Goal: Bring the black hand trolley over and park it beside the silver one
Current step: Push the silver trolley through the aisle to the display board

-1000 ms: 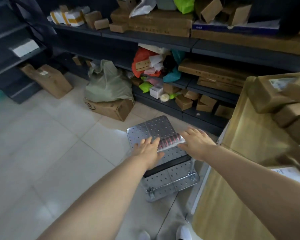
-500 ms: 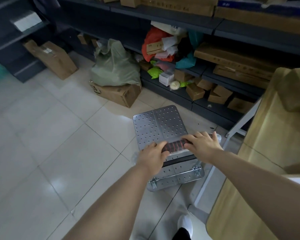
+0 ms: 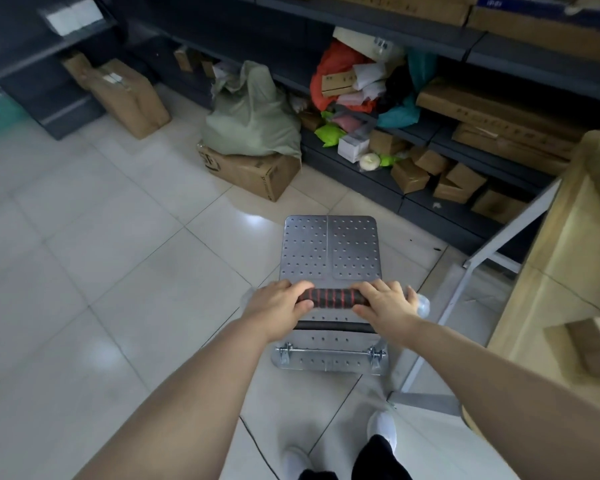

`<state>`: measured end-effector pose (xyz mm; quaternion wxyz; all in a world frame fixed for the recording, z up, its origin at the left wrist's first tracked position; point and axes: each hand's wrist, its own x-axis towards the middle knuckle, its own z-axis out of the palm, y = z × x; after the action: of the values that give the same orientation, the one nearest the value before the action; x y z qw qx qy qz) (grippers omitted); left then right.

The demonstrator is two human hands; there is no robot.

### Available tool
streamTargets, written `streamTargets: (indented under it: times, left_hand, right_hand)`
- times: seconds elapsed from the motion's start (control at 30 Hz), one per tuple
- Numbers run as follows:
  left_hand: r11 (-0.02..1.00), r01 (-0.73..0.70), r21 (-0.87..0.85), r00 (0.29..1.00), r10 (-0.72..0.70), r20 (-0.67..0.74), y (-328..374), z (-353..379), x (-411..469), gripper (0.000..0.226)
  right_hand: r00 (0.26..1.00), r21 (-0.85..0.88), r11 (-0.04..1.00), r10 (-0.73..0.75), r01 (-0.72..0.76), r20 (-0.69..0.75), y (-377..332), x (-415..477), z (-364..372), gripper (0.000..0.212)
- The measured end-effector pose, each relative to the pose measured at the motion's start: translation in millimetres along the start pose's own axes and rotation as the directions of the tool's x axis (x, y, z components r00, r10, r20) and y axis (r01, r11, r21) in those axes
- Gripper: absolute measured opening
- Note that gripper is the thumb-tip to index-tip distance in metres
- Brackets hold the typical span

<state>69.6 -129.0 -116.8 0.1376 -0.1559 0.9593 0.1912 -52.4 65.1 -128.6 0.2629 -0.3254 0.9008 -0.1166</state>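
Note:
A silver hand trolley [image 3: 329,251] with a perforated metal deck stands on the tiled floor in front of me. Its handle [image 3: 329,296] has a black grip with red rings. My left hand [image 3: 276,304] is closed around the left end of the handle. My right hand [image 3: 387,303] is closed around the right end. The deck points away from me toward the shelving. No black hand trolley shows in this view.
Dark shelving [image 3: 430,140] full of cardboard boxes and coloured bags runs across the back. A green sack [image 3: 250,116] sits on a box [image 3: 250,171] on the floor. A wooden table [image 3: 561,271] with grey legs stands at the right. Another box [image 3: 129,95] leans at the left.
Both hands went from resting flat on the handle to gripping it. The trolley has swung square to me, and my view has tilted down, bringing my feet into sight.

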Motion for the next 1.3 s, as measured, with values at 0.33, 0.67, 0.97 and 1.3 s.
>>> streamTargets:
  times: [0.33, 0.67, 0.97, 1.3]
  left_hand:
    - [0.994, 0.104, -0.026, 0.991, -0.106, -0.082, -54, 13, -73, 0.033]
    - [0.938, 0.344, -0.053, 0.930, -0.348, -0.120, -72, 36, -140, 0.036]
    - [0.873, 0.487, -0.025, 0.843, -0.478, -0.246, -36, 65, -173, 0.048]
    - [0.808, 0.569, -0.156, 0.784, -0.590, -0.195, -19, 54, -138, 0.041]
  right_hand:
    - [0.989, -0.055, 0.987, -0.151, 0.150, -0.008, -62, -17, 38, 0.037]
    - [0.936, -0.093, 0.934, -0.336, 0.345, 0.104, -109, -21, 58, 0.036]
    - [0.915, -0.105, 0.909, -0.403, 0.403, 0.023, -108, -39, 74, 0.039]
    - [0.867, -0.109, 0.861, -0.490, 0.497, 0.091, -90, 6, 53, 0.034]
